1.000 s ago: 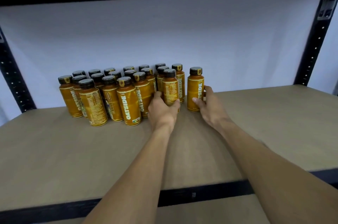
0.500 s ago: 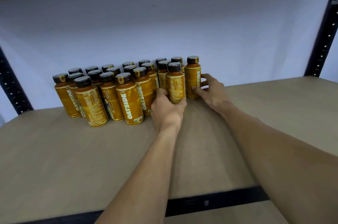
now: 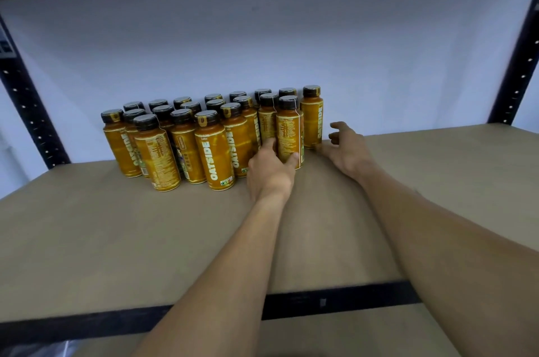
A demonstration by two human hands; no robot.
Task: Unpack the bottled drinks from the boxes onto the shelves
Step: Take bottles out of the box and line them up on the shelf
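— What do we see at the fingers first?

— Our left hand (image 3: 271,174) has its fingers (image 3: 269,145) curled round the lower half of the front Oatside bottle (image 3: 288,132), with the thumb pressed on its glossy label. Our right hand (image 3: 348,149) lies just right of that bottle, fingers loosely spread and holding nothing. We cannot tell whether its thumb touches the end bottle (image 3: 312,120).

— And the materials?

— They are smooth round bottles with amber sleeves, gold print and dark round caps. The block of bottles (image 3: 186,140) runs left from the gripped bottle and behind it. Everything stands on a matte tan shelf board (image 3: 116,234). A black metal front rail (image 3: 335,301) lies nearer us, a plain white wall (image 3: 262,44) is behind, and a punched black upright (image 3: 32,111) stands far to the left.

— What has changed?

— Half a second ago our right fingers lay against the end bottle; now they have come off it. A second ago that bottle stood apart from the gripped one; now it sits close beside it, behind and to the right.

— Which way does the gripped bottle point?

— Upright, cap up, long axis vertical, base on the board.
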